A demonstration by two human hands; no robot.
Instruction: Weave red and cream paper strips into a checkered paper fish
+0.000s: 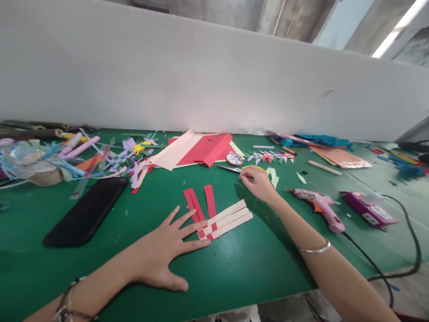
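My left hand (167, 246) lies flat with its fingers spread, the fingertips resting on the left edge of a small weave of paper strips. In that weave, red paper strips (210, 201) point away from me and cream paper strips (231, 219) point to the right, crossing in a check pattern. Farther off, my right hand (256, 181) has its fingers curled around the handle of a pair of scissors (231, 169). The blades point left, and the fingers partly hide the handle. A round patterned disc (234, 158) lies just behind the scissors.
Red and cream paper sheets (201, 150) lie by the white partition (201, 80). On the right are a pink glue gun (320, 205) and a purple power strip (368, 209) with cables. A black phone-like slab (87, 212) and craft scraps (117, 161) lie on the left.
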